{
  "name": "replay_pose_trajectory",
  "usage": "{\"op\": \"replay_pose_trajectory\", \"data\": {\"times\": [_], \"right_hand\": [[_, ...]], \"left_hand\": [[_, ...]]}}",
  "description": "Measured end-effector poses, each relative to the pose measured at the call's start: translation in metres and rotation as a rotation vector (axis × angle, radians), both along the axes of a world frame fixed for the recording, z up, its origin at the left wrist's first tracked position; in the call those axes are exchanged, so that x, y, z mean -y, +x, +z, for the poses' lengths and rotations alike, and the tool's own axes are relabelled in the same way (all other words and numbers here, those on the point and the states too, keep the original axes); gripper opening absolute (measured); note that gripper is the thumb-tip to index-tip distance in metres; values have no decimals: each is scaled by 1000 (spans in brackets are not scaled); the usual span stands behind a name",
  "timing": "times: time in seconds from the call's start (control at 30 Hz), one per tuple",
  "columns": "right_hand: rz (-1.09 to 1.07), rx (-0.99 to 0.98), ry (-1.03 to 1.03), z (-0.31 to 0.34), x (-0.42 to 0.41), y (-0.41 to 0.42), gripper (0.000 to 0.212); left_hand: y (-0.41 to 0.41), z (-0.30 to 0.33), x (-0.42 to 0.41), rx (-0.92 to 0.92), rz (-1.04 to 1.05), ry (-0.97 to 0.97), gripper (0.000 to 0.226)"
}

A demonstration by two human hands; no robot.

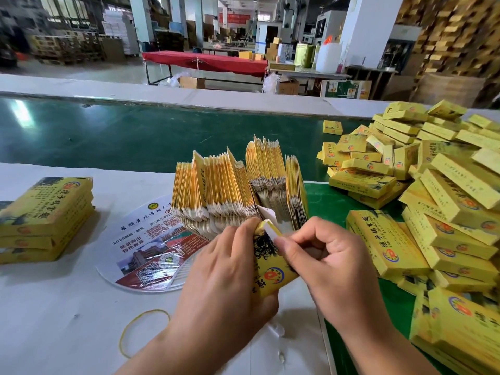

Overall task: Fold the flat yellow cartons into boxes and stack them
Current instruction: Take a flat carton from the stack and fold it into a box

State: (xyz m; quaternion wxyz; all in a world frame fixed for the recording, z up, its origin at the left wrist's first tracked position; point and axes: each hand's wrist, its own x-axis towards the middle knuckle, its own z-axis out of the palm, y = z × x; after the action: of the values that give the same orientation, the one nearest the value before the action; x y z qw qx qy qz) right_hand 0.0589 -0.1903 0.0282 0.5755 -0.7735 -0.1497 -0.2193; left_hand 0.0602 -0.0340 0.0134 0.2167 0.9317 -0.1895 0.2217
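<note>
I hold one yellow carton (270, 274) low in the middle of the head view. My left hand (227, 269) grips its left side. My right hand (322, 261) pinches the white end flap at its top with thumb and forefinger. Just behind the hands, a thick fanned bundle of flat yellow cartons (238, 185) stands on edge. A big loose pile of folded yellow boxes (422, 185) fills the right side. A short neat stack of folded boxes (46, 217) lies at the left.
A round printed plastic fan (151, 253) lies under the bundle on the white table (67, 307). A yellow rubber band (140, 331) lies near my left forearm. A green conveyor belt (121, 133) runs across behind the bundle. A warehouse floor with tables lies beyond.
</note>
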Motion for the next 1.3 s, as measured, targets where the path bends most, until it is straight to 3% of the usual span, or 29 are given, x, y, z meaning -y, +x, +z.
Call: {"op": "replay_pose_trajectory", "data": {"times": [0.17,0.3,0.37,0.43,0.77,0.9,1.07,1.3], "right_hand": [[-19,-44,-80,4,4,1,27],[-65,121,-317,5,9,0,21],[-35,177,-348,5,8,-2,14],[-17,203,-368,3,4,-3,21],[154,108,-150,0,-7,-5,27],[158,172,-192,1,-7,-5,31],[110,149,-23,-6,-8,-3,32],[94,182,-147,-8,-8,2,23]], "left_hand": [[-2,1,0,-15,3,74,92],[-4,2,1,-25,22,78,92],[-3,1,-2,-41,32,39,89],[0,0,-7,-50,52,-9,87],[-2,0,-8,-22,-6,-284,98],[-2,1,-4,5,4,-364,89],[2,2,6,114,-75,-441,56],[3,-7,8,52,-83,-542,45]]}}
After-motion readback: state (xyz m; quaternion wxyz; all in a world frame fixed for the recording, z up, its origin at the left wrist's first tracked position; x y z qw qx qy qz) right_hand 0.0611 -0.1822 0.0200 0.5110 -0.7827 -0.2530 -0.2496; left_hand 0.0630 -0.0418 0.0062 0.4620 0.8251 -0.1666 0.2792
